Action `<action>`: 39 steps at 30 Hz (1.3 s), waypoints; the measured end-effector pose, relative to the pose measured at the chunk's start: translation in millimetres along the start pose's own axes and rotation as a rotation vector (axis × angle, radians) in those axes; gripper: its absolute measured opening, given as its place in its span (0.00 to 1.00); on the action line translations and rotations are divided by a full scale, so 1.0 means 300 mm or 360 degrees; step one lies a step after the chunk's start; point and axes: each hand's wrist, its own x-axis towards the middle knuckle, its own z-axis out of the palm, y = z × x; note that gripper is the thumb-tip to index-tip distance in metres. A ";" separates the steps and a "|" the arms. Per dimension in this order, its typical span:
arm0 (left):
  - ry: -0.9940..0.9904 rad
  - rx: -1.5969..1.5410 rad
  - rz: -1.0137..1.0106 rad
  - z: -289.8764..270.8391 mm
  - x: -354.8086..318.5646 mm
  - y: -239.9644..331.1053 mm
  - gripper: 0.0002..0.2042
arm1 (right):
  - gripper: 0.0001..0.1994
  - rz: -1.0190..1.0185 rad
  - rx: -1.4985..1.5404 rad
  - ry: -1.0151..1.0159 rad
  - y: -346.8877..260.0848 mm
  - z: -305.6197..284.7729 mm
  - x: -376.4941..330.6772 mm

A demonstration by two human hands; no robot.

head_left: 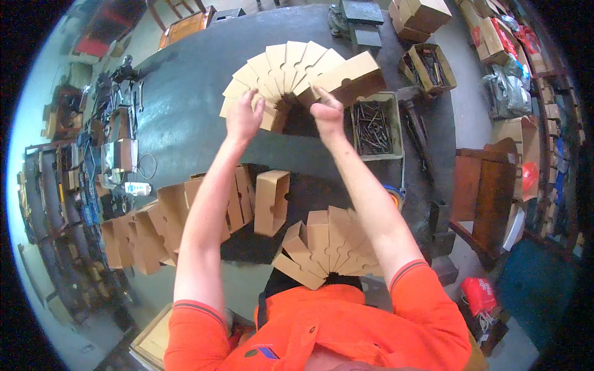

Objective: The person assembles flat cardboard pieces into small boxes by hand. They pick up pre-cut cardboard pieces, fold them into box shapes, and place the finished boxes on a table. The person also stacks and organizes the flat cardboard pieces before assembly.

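On the dark table, cardboard boxes with thumb notches stand in a curved fan [276, 65]. My left hand [245, 117] is at the fan's left end, fingers stretched and apart, by a small box [272, 116]. My right hand [328, 116] is by the longer box [348, 77] at the right end; one finger stretches up along its near corner, and the other fingers are partly hidden. Whether either hand presses on the cardboard, I cannot tell. Against my body lies a second fan of brown boxes [328, 238]. An open box [271, 201] stands left of it.
Several open boxes [173, 213] line the table's near left edge. A tray [399, 127] of metal rods sits right, beside a long dark tool [417, 133]. Farther back are a carton [433, 68] of metal parts and a vise-like metal block [362, 25]. Tools lie at left.
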 end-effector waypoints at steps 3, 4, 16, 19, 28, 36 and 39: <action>0.0035 0.0342 0.0091 0.050 0.112 -0.151 0.23 | 0.22 0.0123 0.0158 0.0074 -0.031 0.085 -0.014; -0.0009 0.0486 0.0053 0.065 0.141 -0.158 0.25 | 0.22 0.0134 0.0097 0.0110 -0.023 0.083 -0.011; 0.0188 0.0529 -0.0055 0.256 0.207 -0.251 0.28 | 0.24 0.0524 0.0687 0.0142 -0.067 0.158 -0.027; 0.0215 0.0564 -0.0045 0.254 0.207 -0.251 0.28 | 0.24 0.0424 0.0868 0.0126 -0.039 0.158 -0.037; 0.0314 0.0770 0.0139 0.230 0.252 -0.249 0.23 | 0.21 0.0408 0.0638 0.0268 0.069 0.125 0.053; 0.0254 0.0519 -0.0099 0.236 0.399 -0.306 0.26 | 0.21 0.0467 0.0561 -0.0117 0.112 0.071 0.073; 0.0233 0.0503 -0.0149 0.249 0.392 -0.290 0.27 | 0.19 0.0455 0.0604 -0.0122 0.088 0.113 0.073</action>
